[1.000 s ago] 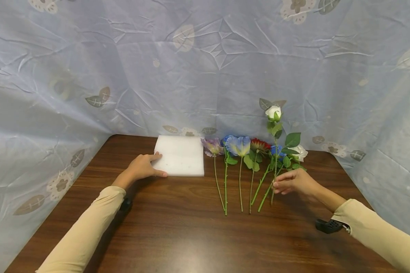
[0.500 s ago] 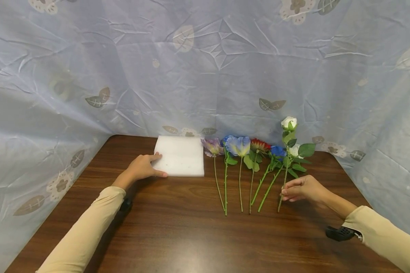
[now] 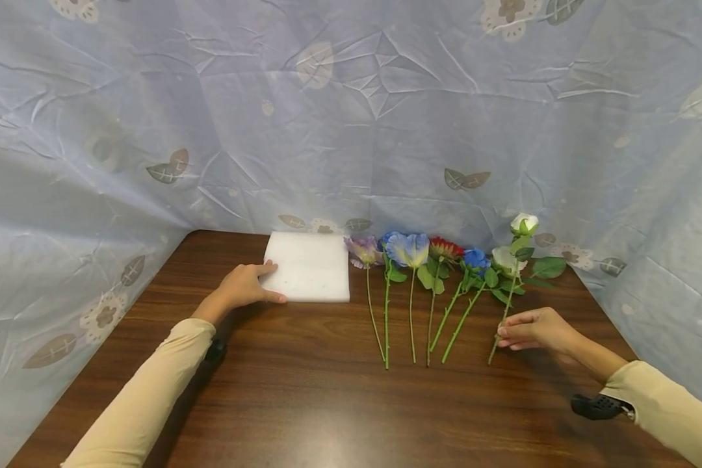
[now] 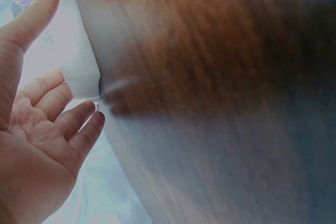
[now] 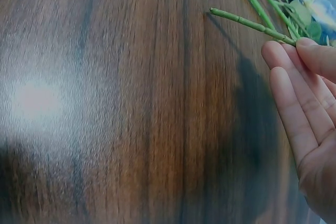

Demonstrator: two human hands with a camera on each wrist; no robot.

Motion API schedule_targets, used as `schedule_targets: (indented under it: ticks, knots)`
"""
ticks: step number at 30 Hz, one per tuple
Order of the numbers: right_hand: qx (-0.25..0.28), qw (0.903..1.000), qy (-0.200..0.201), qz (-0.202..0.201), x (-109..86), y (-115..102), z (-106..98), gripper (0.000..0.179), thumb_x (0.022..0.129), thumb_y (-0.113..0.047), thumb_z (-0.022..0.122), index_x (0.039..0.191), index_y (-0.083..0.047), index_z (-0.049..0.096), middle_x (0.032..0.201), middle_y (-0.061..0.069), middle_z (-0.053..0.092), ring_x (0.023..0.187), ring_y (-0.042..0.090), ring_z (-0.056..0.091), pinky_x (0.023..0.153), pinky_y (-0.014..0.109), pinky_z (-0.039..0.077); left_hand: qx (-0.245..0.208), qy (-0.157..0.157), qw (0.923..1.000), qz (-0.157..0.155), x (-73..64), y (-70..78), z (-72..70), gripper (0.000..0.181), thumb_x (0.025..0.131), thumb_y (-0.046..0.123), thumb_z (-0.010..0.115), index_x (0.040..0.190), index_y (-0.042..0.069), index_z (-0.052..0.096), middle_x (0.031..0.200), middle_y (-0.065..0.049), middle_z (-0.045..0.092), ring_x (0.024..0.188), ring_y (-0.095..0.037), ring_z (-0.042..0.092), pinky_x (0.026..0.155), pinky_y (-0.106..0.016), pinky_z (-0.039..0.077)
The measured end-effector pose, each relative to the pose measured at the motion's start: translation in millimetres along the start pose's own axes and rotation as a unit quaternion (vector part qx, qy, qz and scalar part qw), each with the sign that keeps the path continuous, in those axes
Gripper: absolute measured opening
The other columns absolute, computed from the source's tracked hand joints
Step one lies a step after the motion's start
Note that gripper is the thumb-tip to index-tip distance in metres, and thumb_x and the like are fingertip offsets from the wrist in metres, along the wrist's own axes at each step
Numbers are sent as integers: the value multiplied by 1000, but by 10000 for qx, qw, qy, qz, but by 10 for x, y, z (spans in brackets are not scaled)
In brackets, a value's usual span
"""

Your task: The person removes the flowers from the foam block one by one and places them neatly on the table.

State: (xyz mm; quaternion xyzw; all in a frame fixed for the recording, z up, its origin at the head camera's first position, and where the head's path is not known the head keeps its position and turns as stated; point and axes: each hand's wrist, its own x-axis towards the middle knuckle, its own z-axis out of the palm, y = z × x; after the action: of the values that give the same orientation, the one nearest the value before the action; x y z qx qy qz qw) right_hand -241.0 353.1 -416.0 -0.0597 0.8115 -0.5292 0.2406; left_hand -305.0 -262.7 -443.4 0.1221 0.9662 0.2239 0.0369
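Note:
My right hand (image 3: 538, 330) pinches the green stem of a white rose (image 3: 524, 224) between thumb and fingertips. The rose leans to the right above the table, its bloom higher than the hand. In the right wrist view the lower stem (image 5: 252, 23) sticks out past the fingertips. My left hand (image 3: 242, 285) rests at the left side of a white foam block (image 3: 310, 268), thumb along its front edge. Its fingers (image 4: 84, 129) look nearly straight against the foam in the left wrist view. Behind the held rose lies another white rose (image 3: 505, 260), partly covered by leaves.
Several artificial flowers lie in a row right of the foam: a purple flower (image 3: 364, 251), a light blue flower (image 3: 408, 249), a red flower (image 3: 444, 248) and a blue rose (image 3: 476, 259). Their stems point to the front of the wooden table (image 3: 327, 390). A patterned curtain (image 3: 351, 130) surrounds the back.
My right hand has moved right and slightly toward me with the white rose, whose bloom has come down and tilted right. The left hand and the foam block have stayed put.

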Motion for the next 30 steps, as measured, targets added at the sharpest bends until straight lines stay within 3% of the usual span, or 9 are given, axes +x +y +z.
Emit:
schedule_targets:
  ticks: [10, 19, 30]
  knots:
    - [250, 9991, 88, 323, -50, 93, -91, 61, 101, -14, 65, 140, 26, 39, 106, 4, 79, 96, 16, 77, 85, 35, 62, -11, -2, 10000, -19, 3, -10, -9, 102, 75, 58, 84, 151, 2, 46, 157, -20, 41, 142, -45, 45, 112, -58, 43]
    - [516, 9977, 102, 418, -81, 97, -141, 44, 101, -12, 64, 132, 17, 56, 103, 3, 80, 96, 15, 77, 85, 33, 62, -42, 136, 9999, 33, 2, -11, -14, 102, 74, 57, 85, 150, 0, 48, 155, -21, 43, 140, -46, 46, 112, -57, 42]
    - [395, 9973, 113, 603, -86, 103, -144, 40, 102, -12, 61, 126, 20, 59, 99, 1, 79, 92, 14, 78, 82, 31, 63, -34, 95, 9999, -7, -1, -8, 1, 103, 75, 58, 85, 151, 0, 47, 156, -21, 42, 141, -45, 45, 113, -57, 42]
